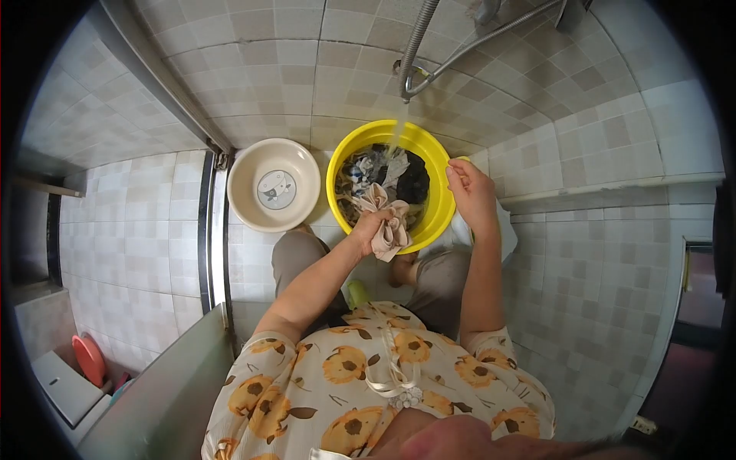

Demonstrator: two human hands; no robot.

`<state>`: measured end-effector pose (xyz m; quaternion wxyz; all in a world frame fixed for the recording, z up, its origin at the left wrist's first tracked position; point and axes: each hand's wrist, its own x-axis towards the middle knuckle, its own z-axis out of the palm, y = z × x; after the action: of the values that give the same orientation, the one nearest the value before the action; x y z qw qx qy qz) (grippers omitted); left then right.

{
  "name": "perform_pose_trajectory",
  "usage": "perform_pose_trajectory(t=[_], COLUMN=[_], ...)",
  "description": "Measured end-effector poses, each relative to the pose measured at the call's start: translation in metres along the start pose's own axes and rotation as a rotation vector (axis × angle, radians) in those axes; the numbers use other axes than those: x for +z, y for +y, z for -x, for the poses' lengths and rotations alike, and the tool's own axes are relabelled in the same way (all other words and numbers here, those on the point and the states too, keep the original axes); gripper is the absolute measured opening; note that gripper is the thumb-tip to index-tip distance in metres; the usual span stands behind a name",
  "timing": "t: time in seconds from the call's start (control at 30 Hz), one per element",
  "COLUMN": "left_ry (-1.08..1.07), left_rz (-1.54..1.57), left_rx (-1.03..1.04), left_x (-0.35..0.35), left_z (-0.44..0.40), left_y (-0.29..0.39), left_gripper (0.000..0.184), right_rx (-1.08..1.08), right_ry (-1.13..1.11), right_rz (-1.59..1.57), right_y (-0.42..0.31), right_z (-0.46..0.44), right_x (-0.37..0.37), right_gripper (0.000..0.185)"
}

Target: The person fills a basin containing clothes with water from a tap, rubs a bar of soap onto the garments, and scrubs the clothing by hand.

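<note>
A yellow basin [442,218] stands on the floor between my knees, with wet clothes [368,170] in grey, white, blue and black inside it. My left hand [369,231] is closed around a bunched beige-pink cloth [390,240] at the basin's near side; part of the cloth hangs over the rim. At the right rim is my right hand [473,195], its fingers curled in and thumb close to them. A bit of yellow shows beside these fingertips, but whether they grip the rim or something small is unclear. Water [399,130] falls into the basin from above.
A cream basin [238,190] with a cartoon picture on its bottom stands left of the yellow one. Above, a metal tap [408,93] and a shower hose [420,38] stick out from the tiled wall. A raised door sill [217,245] runs along the left.
</note>
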<state>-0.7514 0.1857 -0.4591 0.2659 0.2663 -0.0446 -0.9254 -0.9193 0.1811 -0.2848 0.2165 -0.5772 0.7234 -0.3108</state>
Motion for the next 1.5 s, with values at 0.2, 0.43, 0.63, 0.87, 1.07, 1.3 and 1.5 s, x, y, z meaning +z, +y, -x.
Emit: perform_pose_trajectory(t=[0.2,0.43,0.63,0.87,1.07,1.3,1.5], left_ry=[-0.006,0.054,-0.074,-0.157,-0.137,-0.021,-0.025], left_rz=[0.030,0.066,0.150,0.154,0.193,0.129,0.114], left_rx=[0.108,0.095,0.087,0.160,0.106,0.057,0.065], left_x=[0.014,0.004,0.014,0.017,0.010,0.033,0.023], left_z=[0.007,0.003,0.006,0.005,-0.002,-0.001,-0.011], left_y=[0.010,0.027,0.039,0.051,0.051,0.042,0.035], left_gripper=[0.024,0.028,0.032,0.040,0.027,0.012,0.020], right_rx=[-0.125,-0.078,-0.342,-0.266,-0.249,-0.261,-0.337], right_ry=[-0.078,-0.009,0.295,0.195,0.133,0.168,0.195], right_rz=[-0.003,-0.064,0.146,0.625,0.595,0.471,0.215], right_y=[0.002,0.020,-0.045,-0.068,-0.085,-0.078,-0.054], right_z=[0.003,-0.002,-0.084,-0.141,-0.136,-0.123,-0.068], right_x=[0.054,0.070,0.018,0.028,0.045,0.074,0.050], right_gripper=[0.019,0.017,0.022,0.024,0.019,0.015,0.022])
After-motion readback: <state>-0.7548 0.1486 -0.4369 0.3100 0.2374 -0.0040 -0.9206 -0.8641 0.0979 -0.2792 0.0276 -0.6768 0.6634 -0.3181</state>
